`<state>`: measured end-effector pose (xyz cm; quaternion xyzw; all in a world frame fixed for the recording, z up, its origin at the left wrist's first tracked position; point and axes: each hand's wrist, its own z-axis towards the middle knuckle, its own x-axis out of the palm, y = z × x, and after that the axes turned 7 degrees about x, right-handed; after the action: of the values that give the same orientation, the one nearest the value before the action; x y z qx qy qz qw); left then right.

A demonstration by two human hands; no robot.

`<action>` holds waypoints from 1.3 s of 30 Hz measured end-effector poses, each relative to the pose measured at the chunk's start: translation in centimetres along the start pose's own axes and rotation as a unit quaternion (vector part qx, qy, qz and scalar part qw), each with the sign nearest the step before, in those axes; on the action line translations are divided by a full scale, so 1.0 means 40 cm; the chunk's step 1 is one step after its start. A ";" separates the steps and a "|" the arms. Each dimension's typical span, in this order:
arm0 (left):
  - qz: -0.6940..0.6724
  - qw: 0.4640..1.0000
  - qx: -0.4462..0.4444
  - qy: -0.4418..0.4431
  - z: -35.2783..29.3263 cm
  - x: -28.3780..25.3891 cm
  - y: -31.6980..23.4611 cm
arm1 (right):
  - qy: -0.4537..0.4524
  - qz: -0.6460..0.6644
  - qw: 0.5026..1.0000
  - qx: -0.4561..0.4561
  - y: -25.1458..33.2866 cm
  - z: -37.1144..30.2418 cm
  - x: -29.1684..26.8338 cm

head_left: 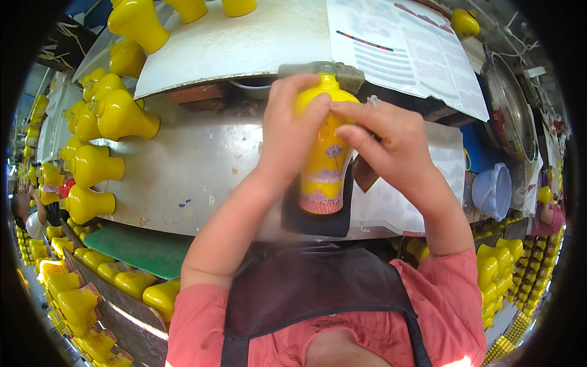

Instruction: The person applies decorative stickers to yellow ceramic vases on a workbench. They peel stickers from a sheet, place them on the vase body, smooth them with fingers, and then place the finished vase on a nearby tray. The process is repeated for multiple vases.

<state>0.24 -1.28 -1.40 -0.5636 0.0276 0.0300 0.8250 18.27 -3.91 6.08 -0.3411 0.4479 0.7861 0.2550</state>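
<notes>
Dark apron sits nearest. Left to right across the tabletop: yellow vases too crowded to count; left hand clasping one flowered vase, neck pointing away, between both hands; right hand, fingertip touching its shoulder, one brown flat piece below, grip unclear; one pale-blue bucket.

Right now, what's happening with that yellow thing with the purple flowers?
A person in a pink top and dark apron has both hands on a yellow vase. The left hand holds its upper part, and the right hand's fingers touch near its shoulder. The vase's neck points away from the person. Purple flowers already decorate its side. More yellow vases sit to the left, and a white printed sheet lies ahead.
</notes>
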 end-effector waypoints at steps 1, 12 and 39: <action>-0.003 1.000 -0.004 -0.005 0.002 0.002 -0.002 | 0.014 -0.057 0.998 -0.002 -0.007 -0.007 0.003; -0.016 1.000 -0.015 -0.014 -0.010 0.006 -0.020 | 0.050 0.073 0.984 0.152 0.005 -0.007 -0.004; -0.088 0.996 -0.008 -0.005 -0.035 -0.006 0.007 | 0.043 -0.111 0.993 -0.015 0.006 0.002 0.001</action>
<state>-0.02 -2.50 -2.14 -0.5704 -0.0267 -0.0398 0.8200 18.05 -3.95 6.19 -0.4260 0.4061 0.7442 0.3158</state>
